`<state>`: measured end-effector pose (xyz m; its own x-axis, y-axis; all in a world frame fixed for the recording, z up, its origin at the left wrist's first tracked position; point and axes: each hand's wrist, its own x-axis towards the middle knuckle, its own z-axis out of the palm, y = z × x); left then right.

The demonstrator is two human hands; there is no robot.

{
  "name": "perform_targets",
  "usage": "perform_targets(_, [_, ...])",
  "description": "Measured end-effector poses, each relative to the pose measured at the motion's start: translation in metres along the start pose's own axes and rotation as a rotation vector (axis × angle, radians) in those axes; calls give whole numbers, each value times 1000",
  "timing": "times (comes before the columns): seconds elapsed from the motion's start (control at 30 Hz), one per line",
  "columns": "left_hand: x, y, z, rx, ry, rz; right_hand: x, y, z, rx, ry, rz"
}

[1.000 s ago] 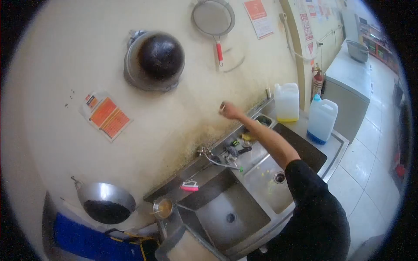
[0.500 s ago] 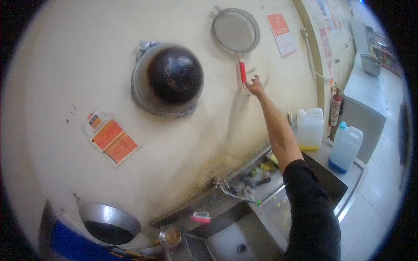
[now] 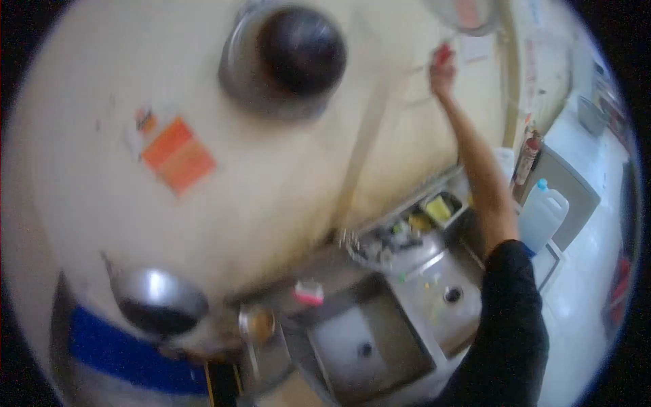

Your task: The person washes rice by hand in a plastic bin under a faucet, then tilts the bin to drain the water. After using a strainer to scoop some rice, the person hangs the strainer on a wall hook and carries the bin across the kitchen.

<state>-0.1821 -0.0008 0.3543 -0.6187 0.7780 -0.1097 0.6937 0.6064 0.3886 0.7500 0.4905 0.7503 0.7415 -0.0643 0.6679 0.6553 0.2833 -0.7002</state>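
At the left, one shiny wok (image 3: 159,298) with a dark lower part hangs low on the wall (image 3: 271,203), beneath one orange notice (image 3: 178,156), with one small round container (image 3: 256,323) to its right. Higher up, one dark round pan (image 3: 302,51) sits against one larger grey pan (image 3: 239,74). Near, one pink-and-white brush (image 3: 309,293) lies beside the first of two steel basins (image 3: 400,325), each with one drain; the tap (image 3: 349,245) is a blur behind them. Farther right, a person's right hand (image 3: 441,78), its arm raised across the scene, is closed round the red handle (image 3: 444,53) of one strainer (image 3: 477,31), high near the wall and partly cut off by the top edge. The left hand is out of view. The strainer looks light for its width, its rim stiff and its mesh thinner and easier to dent; the handle is the place to grip, though it could turn slippery if wet. A second orange notice shows through the mesh. At the right are two jugs, one with a blue cap (image 3: 542,184) and one mostly hidden behind the arm, and one red fire extinguisher (image 3: 528,157).
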Motion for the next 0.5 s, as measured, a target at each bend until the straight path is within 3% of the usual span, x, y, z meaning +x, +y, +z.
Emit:
perform_targets(0.13, [-34,-155,13,133,36,-154,-151,0,-177,449,-581,12])
perform_targets(0.2, [-51,-198,17,167,60,-198,-254,-35,-292,199,-823,128])
perform_targets(0.27, [-71,-152,-6,16,46,51,-345,-72,-396,-81,-1067,181])
perform_targets(0.3, [-70,-133,-12,-315,19,-46,-384,-92,-434,-200,-1192,173])
perform_targets(0.33, [-72,-144,-4,-317,-2,-54,-417,-112,-465,-281,-1298,157])
perform_targets(0.4, [-65,-177,5,-215,79,157,-466,-141,-495,-384,-1453,160])
perform_targets(0.43, [-62,-177,2,-213,60,169,-484,-135,-504,-468,-1500,13])
perform_targets(0.5, [-57,-167,-9,-56,-46,-65,-497,-143,-504,-556,-1593,-221])
